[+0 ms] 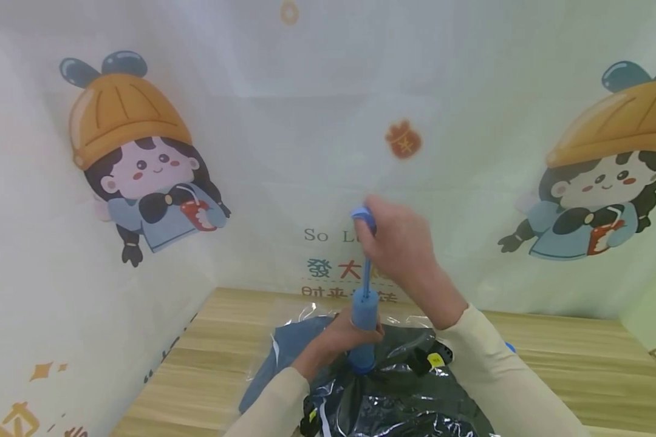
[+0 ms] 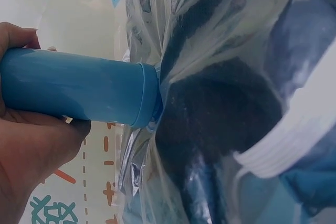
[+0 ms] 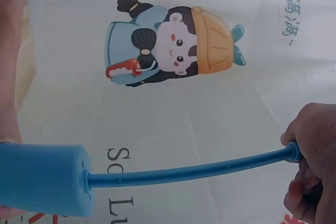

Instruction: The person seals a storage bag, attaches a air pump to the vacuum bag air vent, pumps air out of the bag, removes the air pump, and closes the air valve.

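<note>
A blue hand pump (image 1: pixel 365 312) stands upright on a clear plastic bag (image 2: pixel 220 93) packed with dark and blue fabric. My left hand (image 1: pixel 341 340) grips the pump's barrel from the left. Higher up, my right hand (image 1: pixel 401 243) is curled round the pump's handle (image 1: pixel 364 215). In the right wrist view the thin rod (image 3: pixel 194 173) is drawn far out of the barrel and bows slightly. The barrel's lower end (image 2: pixel 149 95) meets the bag in the left wrist view, where the plastic puckers around it. The joint itself is partly hidden.
The bag lies on a wood-grain table (image 1: pixel 568 358). Black clips with yellow labels (image 1: pixel 435 360) show in or on it. A small blue piece (image 1: pixel 510 347) peeks out beside the right sleeve. A printed white sheet (image 1: pixel 306 152) hangs behind the table.
</note>
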Motion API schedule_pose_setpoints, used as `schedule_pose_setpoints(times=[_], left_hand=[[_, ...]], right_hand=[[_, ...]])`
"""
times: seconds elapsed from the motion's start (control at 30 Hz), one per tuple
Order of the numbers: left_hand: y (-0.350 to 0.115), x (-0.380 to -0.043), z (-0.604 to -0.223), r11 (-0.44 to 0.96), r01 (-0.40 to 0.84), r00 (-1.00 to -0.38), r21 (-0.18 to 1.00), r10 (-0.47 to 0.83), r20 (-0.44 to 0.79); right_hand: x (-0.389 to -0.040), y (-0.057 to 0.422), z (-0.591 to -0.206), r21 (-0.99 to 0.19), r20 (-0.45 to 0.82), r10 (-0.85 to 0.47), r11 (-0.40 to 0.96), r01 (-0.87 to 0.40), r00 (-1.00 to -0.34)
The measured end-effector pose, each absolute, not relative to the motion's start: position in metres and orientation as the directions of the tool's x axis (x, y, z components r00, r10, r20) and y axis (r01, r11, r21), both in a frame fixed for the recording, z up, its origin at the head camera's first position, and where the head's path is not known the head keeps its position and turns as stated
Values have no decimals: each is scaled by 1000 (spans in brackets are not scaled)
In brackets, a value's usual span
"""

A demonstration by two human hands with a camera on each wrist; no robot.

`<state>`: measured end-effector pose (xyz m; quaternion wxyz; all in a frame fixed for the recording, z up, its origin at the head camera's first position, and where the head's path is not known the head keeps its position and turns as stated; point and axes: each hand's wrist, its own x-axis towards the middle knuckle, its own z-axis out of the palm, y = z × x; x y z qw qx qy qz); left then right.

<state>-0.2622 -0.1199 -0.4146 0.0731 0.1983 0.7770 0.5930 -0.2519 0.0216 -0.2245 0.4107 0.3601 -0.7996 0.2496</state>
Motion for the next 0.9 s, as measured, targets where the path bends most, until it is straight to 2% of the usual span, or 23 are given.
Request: schedule_pose_setpoints(times=[0.33,0.67,0.9], left_hand=[[-120,-266,-417,189,229,-910,955,389,141],[-118,-267,-419,174,238,-904,955,399,153],[-118,-266,-417,121,226,-907,967,388,163]], right_hand=[[-256,17,-240,-114,804,-394,632,-766,-445],[-261,18,-294,-152,731,-423,664,-732,-536],[-265,15,-316,-174,715,-424,662,-729,-556]])
